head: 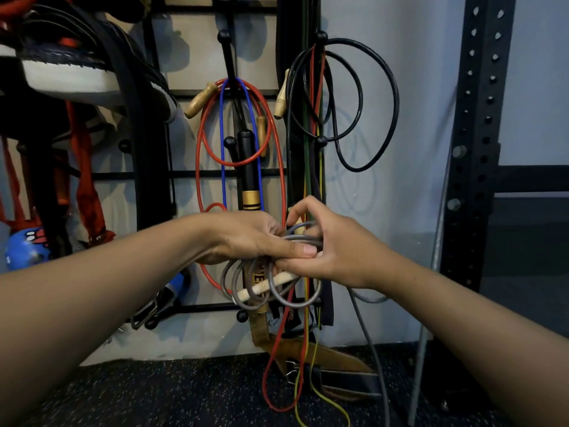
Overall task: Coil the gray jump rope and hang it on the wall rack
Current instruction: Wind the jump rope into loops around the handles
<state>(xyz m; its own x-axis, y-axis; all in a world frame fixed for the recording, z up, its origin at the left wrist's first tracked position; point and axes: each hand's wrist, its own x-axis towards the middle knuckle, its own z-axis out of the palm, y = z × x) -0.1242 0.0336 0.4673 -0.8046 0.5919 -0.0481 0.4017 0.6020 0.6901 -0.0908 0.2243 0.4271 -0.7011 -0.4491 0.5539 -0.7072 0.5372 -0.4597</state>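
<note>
Hanging ropes are seen on the wall rack (229,174) behind, and the gray jump rope (261,285) is held coiled right in front of it, gripped by left hand (246,238) and right hand (335,254) pressed together.

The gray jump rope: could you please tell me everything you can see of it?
The gray jump rope is a thin, smooth cord, rubbery or plastic-looking, gathered into several loose overlapping loops. A pale wooden handle lies slanted across the loops. The left hand grips the bundle from above, and the right hand holds it from the other side. One uncoiled length trails down toward the floor. It is in front of the wall rack, not hung.
</note>
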